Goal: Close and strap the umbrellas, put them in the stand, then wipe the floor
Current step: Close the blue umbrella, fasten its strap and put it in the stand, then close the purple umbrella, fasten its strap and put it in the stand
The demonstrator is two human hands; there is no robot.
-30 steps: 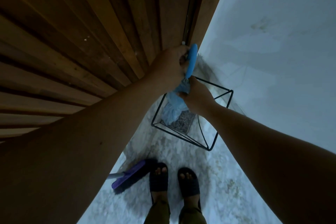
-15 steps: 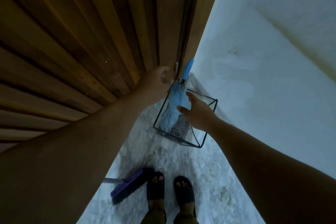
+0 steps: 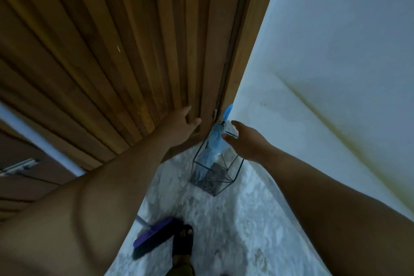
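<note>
Blue umbrella (image 3: 212, 143) now released in stand (image 3: 233, 177) | left hand (image 3: 181, 129), right hand (image 3: 244, 141) withdrawn, fingers spread

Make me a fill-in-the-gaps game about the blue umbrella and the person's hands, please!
1. The folded light-blue umbrella stands inside the black ____ stand.
2. The left hand and the right hand are both ____, holding nothing.
3. The flat mop head lying on the speckled floor is coloured ____.
4. The slatted door by the left hand is made of ____.

Missing words: wire; open; purple; wood
</note>
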